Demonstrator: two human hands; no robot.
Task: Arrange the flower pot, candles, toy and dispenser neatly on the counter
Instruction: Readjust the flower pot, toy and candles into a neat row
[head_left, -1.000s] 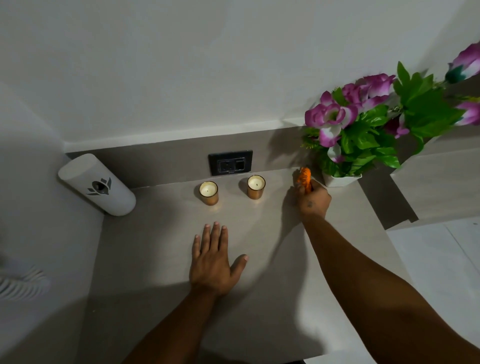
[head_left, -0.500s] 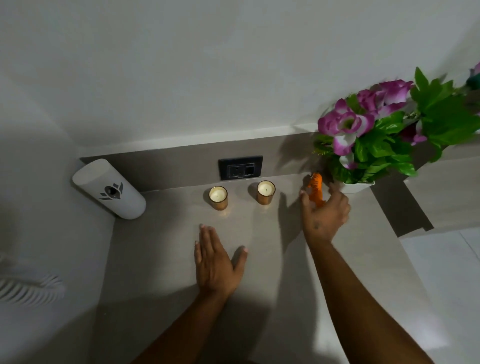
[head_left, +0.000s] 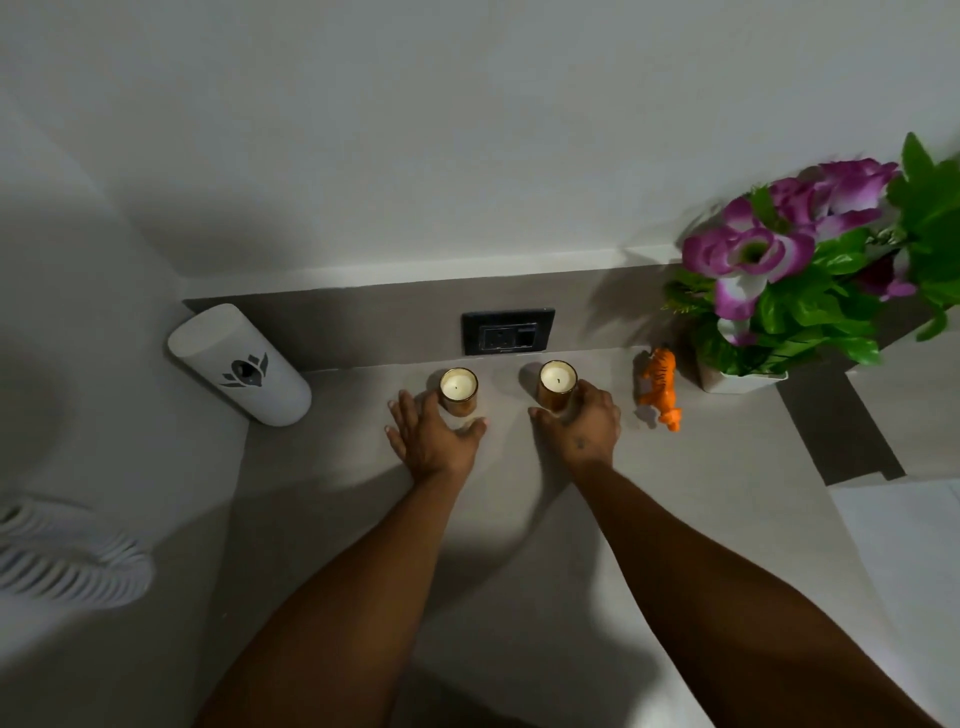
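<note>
Two small gold candles stand side by side near the back of the beige counter (head_left: 519, 519). My left hand (head_left: 434, 436) cups the base of the left candle (head_left: 458, 388), which sits between thumb and fingers. My right hand (head_left: 579, 423) wraps around the right candle (head_left: 557, 379). An orange toy tiger (head_left: 661, 387) stands free to the right of my right hand. Beside the toy sits the white flower pot (head_left: 737, 380) with purple flowers and green leaves. The white cylindrical dispenser (head_left: 239, 364) leans in the back left corner.
A black wall socket (head_left: 508, 331) sits in the backsplash just behind the candles. A white ribbed object (head_left: 62, 566) lies at the left edge. The counter steps to another surface (head_left: 893, 545) on the right, and walls close the left and back.
My right hand let go of the toy tiger beside the flower pot and moved left onto the right candle. My left hand left the counter's middle and slid forward around the left candle.
</note>
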